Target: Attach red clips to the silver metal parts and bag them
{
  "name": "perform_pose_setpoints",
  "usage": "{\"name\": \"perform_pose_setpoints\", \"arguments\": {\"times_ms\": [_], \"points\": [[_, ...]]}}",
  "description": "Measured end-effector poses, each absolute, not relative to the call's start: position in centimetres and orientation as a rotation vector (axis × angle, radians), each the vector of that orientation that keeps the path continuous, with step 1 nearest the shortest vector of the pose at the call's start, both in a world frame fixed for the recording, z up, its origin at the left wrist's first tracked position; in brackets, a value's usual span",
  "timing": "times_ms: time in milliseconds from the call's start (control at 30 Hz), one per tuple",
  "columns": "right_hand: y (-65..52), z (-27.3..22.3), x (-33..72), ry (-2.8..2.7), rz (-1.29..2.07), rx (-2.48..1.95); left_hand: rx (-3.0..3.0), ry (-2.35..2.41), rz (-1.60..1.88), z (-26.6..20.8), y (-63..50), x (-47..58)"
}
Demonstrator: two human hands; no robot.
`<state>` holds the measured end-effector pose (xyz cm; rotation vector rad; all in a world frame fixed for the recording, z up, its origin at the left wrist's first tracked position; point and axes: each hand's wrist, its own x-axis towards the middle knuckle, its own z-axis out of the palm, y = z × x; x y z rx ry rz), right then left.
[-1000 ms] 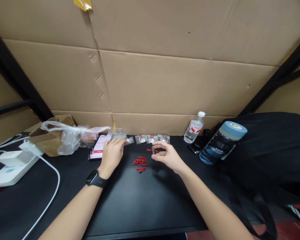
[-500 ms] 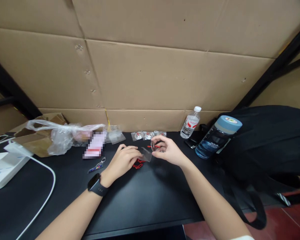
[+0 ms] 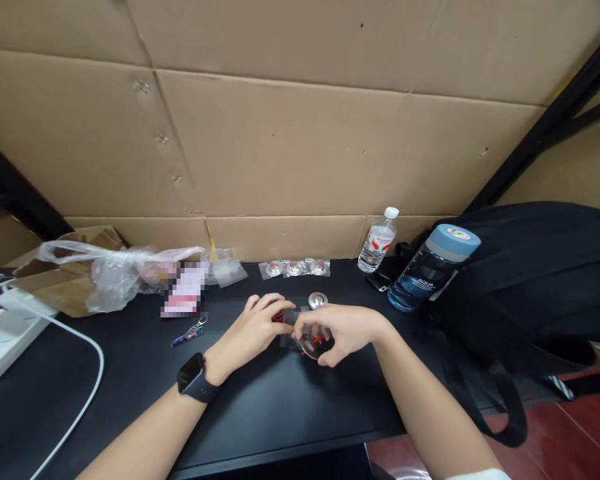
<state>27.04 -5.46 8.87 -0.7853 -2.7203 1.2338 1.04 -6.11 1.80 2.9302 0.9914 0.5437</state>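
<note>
A cardboard wall backs the black table; a blue-lidded bottle stands beside a black bag. Clear packets by the wall hold round silver-and-red pieces. Mid-table, the left hand pinches a small clear sleeve, partly hiding red cords; the right hand pinches a clear disc just beside, near a loose silver disc.

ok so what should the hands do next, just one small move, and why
Probably slip the round piece into the clear bag: the right hand holds the piece close to the bag at the left hand, and three round pieces already lie bagged behind.
</note>
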Motion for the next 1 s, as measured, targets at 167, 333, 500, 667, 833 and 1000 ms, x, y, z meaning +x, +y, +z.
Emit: {"name": "perform_pose_setpoints", "arguments": {"times_ms": [167, 333, 500, 667, 833, 1000], "points": [[-5.3, 8.5, 27.2, -2.773, 1.059, -1.041, 2.909, 1.203, 0.561, 1.9, -5.4, 0.1], [-5.1, 8.3, 27.3, -2.798, 1.080, -1.140, 2.906, 1.446, 0.566, 1.9, -5.7, 0.1], [-5.0, 8.1, 27.2, -2.776, 1.128, -1.095, 2.971, 1.279, 0.560, 2.4, -7.5, 1.8], [-4.6, 7.7, 27.2, -2.703, 1.140, -1.142, 3.002, 1.311, 0.461, 1.8, -9.1, 3.8], [-4.5, 7.8, 27.4, -2.699, 1.161, -1.172, 3.012, 1.323, 0.424, 1.2, -10.1, 4.5], [-4.6, 8.5, 28.2, -2.744, 1.216, -1.147, 2.992, 1.251, 0.417, 0.7, -9.7, 4.2]]}}
